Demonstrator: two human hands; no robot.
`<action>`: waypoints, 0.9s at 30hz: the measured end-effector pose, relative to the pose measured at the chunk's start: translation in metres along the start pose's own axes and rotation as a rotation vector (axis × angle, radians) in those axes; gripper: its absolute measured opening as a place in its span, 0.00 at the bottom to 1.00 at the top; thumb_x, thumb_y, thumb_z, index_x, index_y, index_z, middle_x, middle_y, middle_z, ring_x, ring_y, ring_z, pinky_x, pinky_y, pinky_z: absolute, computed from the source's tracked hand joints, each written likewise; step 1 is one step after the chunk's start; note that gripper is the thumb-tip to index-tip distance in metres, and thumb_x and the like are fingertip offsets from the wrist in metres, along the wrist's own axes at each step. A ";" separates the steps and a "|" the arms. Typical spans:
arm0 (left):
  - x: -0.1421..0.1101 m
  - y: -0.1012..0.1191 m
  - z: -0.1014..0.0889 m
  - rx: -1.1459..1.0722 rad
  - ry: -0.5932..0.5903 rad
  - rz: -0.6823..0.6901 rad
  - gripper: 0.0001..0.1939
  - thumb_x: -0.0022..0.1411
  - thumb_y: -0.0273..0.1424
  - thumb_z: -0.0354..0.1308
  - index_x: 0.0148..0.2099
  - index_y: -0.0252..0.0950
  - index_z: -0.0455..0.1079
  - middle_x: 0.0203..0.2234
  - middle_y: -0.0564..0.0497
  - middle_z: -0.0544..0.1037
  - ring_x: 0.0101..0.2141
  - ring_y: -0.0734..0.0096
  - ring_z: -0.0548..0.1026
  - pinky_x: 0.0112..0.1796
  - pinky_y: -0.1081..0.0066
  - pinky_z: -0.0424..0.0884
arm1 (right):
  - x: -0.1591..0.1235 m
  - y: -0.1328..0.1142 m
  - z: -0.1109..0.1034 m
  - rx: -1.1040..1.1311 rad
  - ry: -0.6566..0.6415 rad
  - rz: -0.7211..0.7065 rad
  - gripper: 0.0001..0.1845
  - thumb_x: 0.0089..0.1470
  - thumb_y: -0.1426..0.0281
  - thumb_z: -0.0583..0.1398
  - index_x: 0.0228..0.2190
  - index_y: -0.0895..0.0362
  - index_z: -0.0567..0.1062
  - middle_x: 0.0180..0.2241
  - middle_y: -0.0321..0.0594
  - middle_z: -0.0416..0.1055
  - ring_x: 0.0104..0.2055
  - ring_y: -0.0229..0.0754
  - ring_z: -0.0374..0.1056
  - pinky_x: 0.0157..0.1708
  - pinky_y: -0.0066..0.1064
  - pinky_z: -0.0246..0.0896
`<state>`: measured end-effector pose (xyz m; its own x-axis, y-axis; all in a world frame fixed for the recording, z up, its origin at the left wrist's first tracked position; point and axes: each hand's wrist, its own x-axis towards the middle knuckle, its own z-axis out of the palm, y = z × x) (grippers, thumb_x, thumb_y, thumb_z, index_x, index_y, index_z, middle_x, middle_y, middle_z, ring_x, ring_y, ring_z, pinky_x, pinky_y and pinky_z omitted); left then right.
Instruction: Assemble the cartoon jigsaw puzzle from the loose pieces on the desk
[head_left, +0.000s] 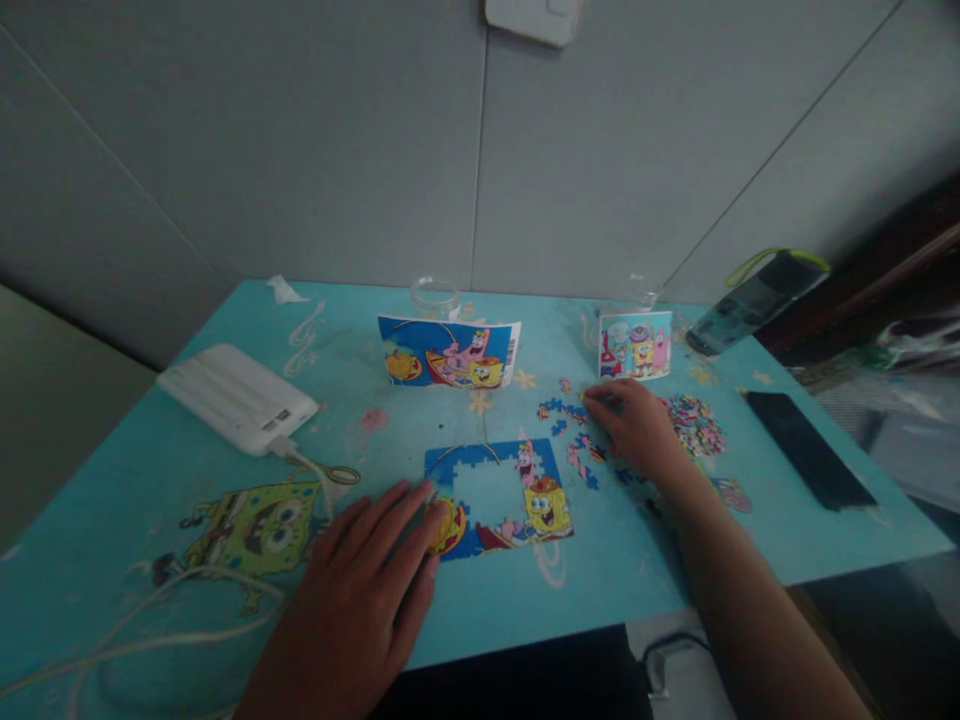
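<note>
With the left hand point(367, 580) flat and open against the puzzle point(499, 500), fingers holding nothing, and the right hand point(634, 430) curled over loose pieces point(577, 440), grip unclear, a nudge could break the joined edge.

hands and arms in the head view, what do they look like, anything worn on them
Both are bare. The left hand and the right hand show no gloves, and no rings, watch or bracelet can be made out in the dim picture. The right forearm is uncovered along all its visible length, with no sleeve in view. Fingernails look short and unpainted.
</note>
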<state>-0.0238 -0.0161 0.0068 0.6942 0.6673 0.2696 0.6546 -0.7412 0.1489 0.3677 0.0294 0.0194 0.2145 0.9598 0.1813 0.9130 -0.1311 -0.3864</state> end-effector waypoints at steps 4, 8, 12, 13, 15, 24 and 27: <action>0.001 0.001 -0.001 0.003 0.001 0.000 0.26 0.70 0.32 0.53 0.68 0.44 0.62 0.66 0.50 0.64 0.64 0.55 0.62 0.61 0.50 0.60 | -0.002 0.000 -0.002 -0.004 0.024 0.053 0.14 0.59 0.61 0.62 0.40 0.57 0.82 0.40 0.47 0.77 0.40 0.49 0.72 0.43 0.40 0.64; 0.001 0.002 -0.002 -0.004 -0.011 0.000 0.26 0.70 0.32 0.53 0.68 0.42 0.61 0.66 0.49 0.64 0.64 0.53 0.63 0.61 0.49 0.60 | -0.003 -0.003 -0.004 0.041 0.046 0.073 0.12 0.57 0.62 0.63 0.37 0.56 0.81 0.37 0.44 0.78 0.37 0.48 0.73 0.40 0.39 0.64; 0.001 0.003 -0.003 -0.021 -0.009 -0.017 0.27 0.70 0.32 0.53 0.69 0.43 0.60 0.66 0.49 0.64 0.63 0.53 0.63 0.61 0.48 0.61 | -0.009 -0.020 -0.010 0.207 0.092 0.027 0.08 0.59 0.64 0.62 0.36 0.55 0.80 0.33 0.39 0.78 0.34 0.44 0.72 0.38 0.36 0.64; 0.001 0.003 -0.003 -0.025 -0.011 -0.019 0.27 0.70 0.32 0.53 0.69 0.43 0.59 0.66 0.49 0.64 0.63 0.53 0.63 0.61 0.48 0.61 | -0.012 -0.028 -0.013 0.261 0.090 -0.012 0.08 0.60 0.64 0.62 0.37 0.55 0.80 0.34 0.39 0.78 0.34 0.43 0.71 0.38 0.36 0.64; 0.001 0.003 -0.004 -0.033 -0.014 -0.024 0.27 0.70 0.31 0.53 0.70 0.44 0.59 0.66 0.49 0.64 0.64 0.54 0.63 0.61 0.48 0.60 | -0.020 -0.043 -0.018 0.386 0.023 -0.115 0.09 0.63 0.64 0.60 0.39 0.54 0.79 0.37 0.39 0.78 0.37 0.43 0.71 0.40 0.36 0.65; 0.003 0.006 -0.006 -0.053 -0.034 -0.046 0.25 0.70 0.31 0.53 0.67 0.41 0.62 0.66 0.47 0.64 0.64 0.52 0.62 0.62 0.47 0.59 | -0.041 -0.081 -0.018 0.636 -0.565 -0.424 0.09 0.65 0.65 0.62 0.43 0.53 0.81 0.40 0.39 0.79 0.42 0.40 0.74 0.44 0.33 0.69; 0.004 0.006 -0.007 -0.057 -0.033 -0.048 0.24 0.70 0.31 0.53 0.67 0.41 0.63 0.66 0.47 0.65 0.64 0.52 0.63 0.61 0.47 0.60 | -0.041 -0.082 -0.014 0.608 -0.575 -0.431 0.09 0.64 0.64 0.63 0.42 0.53 0.82 0.37 0.39 0.79 0.40 0.40 0.74 0.42 0.33 0.68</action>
<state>-0.0194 -0.0187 0.0153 0.6726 0.7036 0.2292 0.6701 -0.7105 0.2149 0.2892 -0.0030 0.0566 -0.4521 0.8919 0.0072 0.5014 0.2608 -0.8250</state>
